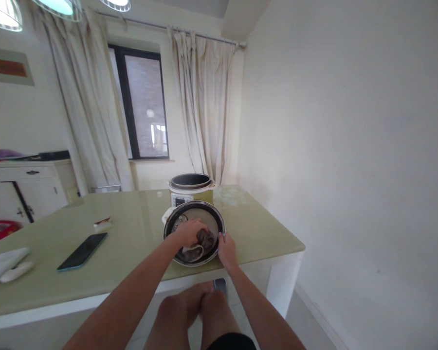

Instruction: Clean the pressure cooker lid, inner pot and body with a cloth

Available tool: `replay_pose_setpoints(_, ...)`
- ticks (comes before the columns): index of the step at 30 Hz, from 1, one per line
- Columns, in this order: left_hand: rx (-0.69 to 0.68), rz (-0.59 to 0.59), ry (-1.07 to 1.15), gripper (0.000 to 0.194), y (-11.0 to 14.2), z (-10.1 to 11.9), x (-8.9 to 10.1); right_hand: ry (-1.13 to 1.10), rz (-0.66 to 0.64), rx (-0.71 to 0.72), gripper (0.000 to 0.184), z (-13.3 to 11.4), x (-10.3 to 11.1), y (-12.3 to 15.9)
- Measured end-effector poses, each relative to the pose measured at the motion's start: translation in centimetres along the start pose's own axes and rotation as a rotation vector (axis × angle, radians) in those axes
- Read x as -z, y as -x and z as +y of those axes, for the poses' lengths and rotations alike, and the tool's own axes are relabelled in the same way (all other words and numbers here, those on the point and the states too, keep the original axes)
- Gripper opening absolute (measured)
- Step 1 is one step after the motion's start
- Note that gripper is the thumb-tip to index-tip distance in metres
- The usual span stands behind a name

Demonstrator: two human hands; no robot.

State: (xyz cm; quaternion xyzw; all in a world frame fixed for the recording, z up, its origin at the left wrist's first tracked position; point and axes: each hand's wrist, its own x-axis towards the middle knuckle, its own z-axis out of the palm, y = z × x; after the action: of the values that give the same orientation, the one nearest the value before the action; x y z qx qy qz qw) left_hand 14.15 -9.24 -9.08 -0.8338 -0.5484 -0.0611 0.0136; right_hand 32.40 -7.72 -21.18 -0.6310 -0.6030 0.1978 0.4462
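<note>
A round pot lid point(210, 219) with a metal rim and a dark ring stands tilted at the table's front edge, its inner side towards me. My left hand point(190, 232) is closed on a dark, crumpled cloth point(205, 239) and presses it against the inside of the lid. Part of the cloth hangs down over the lower part of the lid. At the lid's right rim, my right hand point(227, 249) grips the edge with its fingers. Just behind the lid stands an electric pressure cooker point(191, 190), uncovered, with a dark inner pot and a control panel on its front.
On the green tabletop point(131, 218) to the left lie a phone point(82, 252), a small white object point(102, 224), and a white pouch-like item point(5, 265) beside a white rounded object point(17, 272). A white wall point(336, 146) rises to the right.
</note>
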Motion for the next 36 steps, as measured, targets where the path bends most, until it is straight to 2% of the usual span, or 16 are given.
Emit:
replay_pose_setpoints(2, 0.062, 0.061, -0.045, 0.054, -0.5, -0.1, 0.5, 0.009, -0.01, 0.037, 0.034, 0.0, -0.1, 0.2)
replay_pose_setpoints(4, 0.198, 0.199, -0.079, 0.058, -1.3, 0.3, 0.5, 0.024, -0.022, 0.072, 0.034, 0.3, -0.3, 0.5)
replay_pose_setpoints(7, 0.458, 0.446, -0.078, 0.053, -2.7, 1.9, -0.7, 0.034, -0.011, 0.114, 0.034, 1.3, -0.9, 0.6)
replay_pose_setpoints(9, 0.505, 0.517, -0.039, 0.048, -3.2, 3.1, -1.8, 0.034, 0.012, 0.12, 0.033, 1.9, -1.3, 0.6)
replay_pose_setpoints(11, 0.407, 0.471, 0.018, 0.046, -3.3, 4.0, -2.9, 0.038, 0.03, 0.107, 0.033, 2.3, -1.5, 0.4)
replay_pose_setpoints(14, 0.19, 0.27, 0.107, 0.049, -2.3, 3.8, -3.5, 0.033, 0.046, 0.073, 0.032, 2.0, -1.2, 0.3)
replay_pose_setpoints(18, 0.0, -0.008, 0.117, 0.054, -0.6, 1.3, -2.6, -0.017, 0.041, 0.029, 0.033, 1.0, -0.5, 0.3)
replay_pose_setpoints(21, -0.012, -0.104, 0.045, 0.052, 0.4, -0.4, -1.5, -0.048, 0.054, 0.03, 0.037, 0.5, -0.2, 0.3)
replay_pose_setpoints(24, 0.051, -0.073, -0.034, 0.046, 1.0, -1.5, -0.5, -0.046, 0.046, 0.025, 0.035, 0.4, -0.3, 0.4)
replay_pose_setpoints(29, 0.227, 0.129, -0.057, 0.048, -0.3, -2.1, 0.6, -0.058, 0.03, 0.053, 0.032, 1.0, -0.7, 0.3)
replay_pose_setpoints(31, 0.342, 0.22, -0.036, 0.048, -1.7, -1.3, 0.3, -0.055, 0.026, 0.068, 0.033, 1.3, -0.9, 0.4)
replay_pose_setpoints(34, 0.53, 0.372, 0.095, 0.052, -3.7, 1.2, -1.2, -0.042, 0.016, 0.092, 0.034, 1.7, -1.2, 0.4)
replay_pose_setpoints(36, 0.51, 0.41, 0.205, 0.051, -4.3, 2.8, -2.5, -0.025, 0.005, 0.082, 0.032, 1.8, -1.2, 0.5)
